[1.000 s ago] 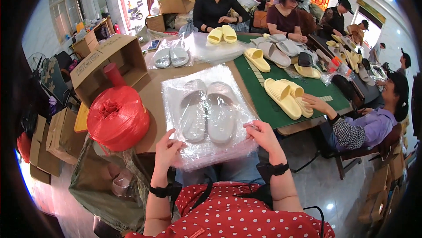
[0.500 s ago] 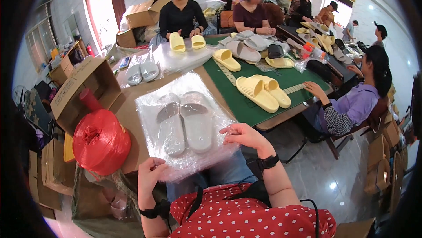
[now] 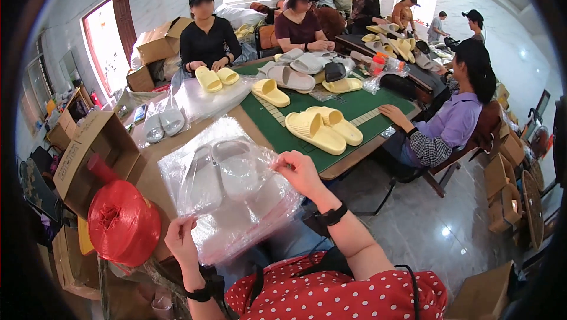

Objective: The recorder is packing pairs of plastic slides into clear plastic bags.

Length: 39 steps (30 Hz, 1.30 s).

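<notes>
While both hands grip it, the clear plastic bag [image 3: 236, 196] hangs tilted above the near edge of the brown tabletop [image 3: 147, 172], in front of the person's red dotted top. Inside it lies a pair of pale grey slippers [image 3: 221, 169], side by side, toes pointing away from the person, their thick soles and broad straps softened by the crinkled, glossy film. The bag is wider than the pair, and its loose lower part bunches into folds with a thin reddish strip along one edge. The left hand [image 3: 180, 240] pinches the bag's near left corner between thumb and fingers; the right hand [image 3: 301, 172] pinches its right edge, fingers curled closed on the film. Both wrists carry black bands. A spool of red twine [image 3: 121, 222] stands just left of the bag, with an open cardboard box [image 3: 88, 148] behind it. Farther along the tabletop another bagged grey pair [image 3: 162, 122] lies flat. On the green mat [image 3: 354, 107] covering the right part, yellow slippers [image 3: 322, 128] lie in pairs, and several other people sit around the far and right edges
</notes>
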Motion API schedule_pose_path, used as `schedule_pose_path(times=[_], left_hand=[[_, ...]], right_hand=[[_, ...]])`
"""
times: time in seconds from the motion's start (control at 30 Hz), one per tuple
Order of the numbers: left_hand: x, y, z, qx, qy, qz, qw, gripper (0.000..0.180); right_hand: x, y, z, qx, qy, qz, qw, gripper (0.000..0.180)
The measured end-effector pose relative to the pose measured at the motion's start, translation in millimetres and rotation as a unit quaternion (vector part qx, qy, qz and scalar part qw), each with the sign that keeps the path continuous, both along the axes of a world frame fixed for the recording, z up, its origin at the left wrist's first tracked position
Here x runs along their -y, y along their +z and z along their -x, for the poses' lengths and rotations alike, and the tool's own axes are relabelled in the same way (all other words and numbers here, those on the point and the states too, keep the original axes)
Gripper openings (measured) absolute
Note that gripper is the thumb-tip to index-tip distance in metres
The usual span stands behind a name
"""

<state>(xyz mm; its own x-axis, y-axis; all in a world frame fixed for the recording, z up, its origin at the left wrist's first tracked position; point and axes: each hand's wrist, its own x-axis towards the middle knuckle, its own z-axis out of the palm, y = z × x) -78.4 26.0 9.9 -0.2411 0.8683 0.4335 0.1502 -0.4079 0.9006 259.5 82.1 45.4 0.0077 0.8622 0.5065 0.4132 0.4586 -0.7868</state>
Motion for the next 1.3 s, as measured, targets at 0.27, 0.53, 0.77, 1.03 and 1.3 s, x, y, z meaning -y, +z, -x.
schedule_pose_path(times=[0.27, 0.53, 0.77, 1.03, 1.3], left_hand=[[10, -54, -5, -0.002, -0.084, 0.136, 0.987, 0.011], [2, -48, 2, 0.026, -0.129, 0.179, 0.975, 0.030], [-1, -33, -11, 0.068, -0.104, 0.144, 0.982, 0.043], [-23, -15, -37, 0.186, -0.096, 0.210, 0.955, 0.051], [-45, -32, -44, 0.125, -0.155, 0.255, 0.946, 0.050]], right_hand=[[11, -60, 7, 0.192, -0.138, -0.020, 0.971, 0.011], [35, -7, 50, 0.204, -0.170, -0.143, 0.954, 0.048], [18, -44, 99, 0.225, -0.084, 0.043, 0.970, 0.058], [13, -70, 94, 0.193, -0.068, 0.012, 0.979, 0.060], [20, -73, 91, 0.190, -0.034, -0.003, 0.981, 0.056]])
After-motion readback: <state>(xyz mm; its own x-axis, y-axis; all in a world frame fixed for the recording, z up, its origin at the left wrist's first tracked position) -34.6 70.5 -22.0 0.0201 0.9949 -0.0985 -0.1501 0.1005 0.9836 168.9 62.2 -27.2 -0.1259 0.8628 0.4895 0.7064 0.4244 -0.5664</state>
